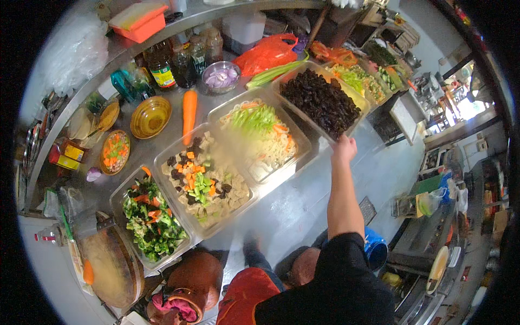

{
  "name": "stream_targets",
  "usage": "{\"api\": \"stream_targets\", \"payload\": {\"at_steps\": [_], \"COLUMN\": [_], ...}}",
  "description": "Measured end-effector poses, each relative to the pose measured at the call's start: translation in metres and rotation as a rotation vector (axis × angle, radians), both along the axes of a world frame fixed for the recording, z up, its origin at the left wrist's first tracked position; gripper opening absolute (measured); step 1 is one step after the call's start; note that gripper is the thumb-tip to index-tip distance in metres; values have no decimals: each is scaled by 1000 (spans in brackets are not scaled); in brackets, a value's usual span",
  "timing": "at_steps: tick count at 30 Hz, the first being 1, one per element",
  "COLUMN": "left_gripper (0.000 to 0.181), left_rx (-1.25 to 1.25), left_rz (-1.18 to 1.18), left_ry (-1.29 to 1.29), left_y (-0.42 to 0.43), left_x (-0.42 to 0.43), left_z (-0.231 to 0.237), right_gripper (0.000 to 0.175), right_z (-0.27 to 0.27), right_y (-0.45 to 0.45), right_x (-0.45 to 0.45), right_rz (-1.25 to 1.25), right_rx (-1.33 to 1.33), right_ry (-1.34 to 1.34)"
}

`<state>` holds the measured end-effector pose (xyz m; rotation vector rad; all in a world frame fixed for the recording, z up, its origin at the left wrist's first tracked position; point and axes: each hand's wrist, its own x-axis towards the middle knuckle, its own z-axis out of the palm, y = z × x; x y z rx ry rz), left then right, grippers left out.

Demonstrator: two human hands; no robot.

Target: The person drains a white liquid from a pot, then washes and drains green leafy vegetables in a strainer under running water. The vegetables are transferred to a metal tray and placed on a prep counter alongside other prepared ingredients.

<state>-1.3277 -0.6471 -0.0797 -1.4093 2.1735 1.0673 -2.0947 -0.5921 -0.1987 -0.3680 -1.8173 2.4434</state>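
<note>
My right hand [345, 148] grips the near corner of a clear plastic tray [278, 85] heaped with dark pieces that look like wood ear mushrooms [319, 99]. My left hand is out of view. Beside that tray stands a tray of pale noodles [266, 152] topped with shredded green vegetable and carrot. Further left, another tray holds tofu-like chunks [235, 191], with diced carrot [191, 178], chopped green stalks [200, 187] and dark pieces on top. The leftmost tray contains broccoli [152, 223] mixed with carrot slices. A hazy patch blurs part of the noodle tray.
Behind the trays lie a whole carrot [189, 111], a brown bowl [151, 117], a bowl of sliced onion [221, 78] and celery stalks [272, 75]. A cleaver [91, 224] rests by a round chopping block [107, 260]. Brown jars [197, 276] stand below the counter.
</note>
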Motion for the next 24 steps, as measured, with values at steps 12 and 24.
{"api": "stream_targets", "payload": {"at_steps": [12,24], "left_gripper": [77,65], "left_rx": [179,-328], "left_rz": [719,1888], "left_ry": [1149,1907], "left_y": [64,422], "left_x": [77,401], "left_z": [52,83], "right_gripper": [24,15], "right_z": [200,203], "right_y": [72,45], "right_x": [344,941], "right_rz": [745,2758], "right_rx": [26,-160], "right_ry": [341,17]}}
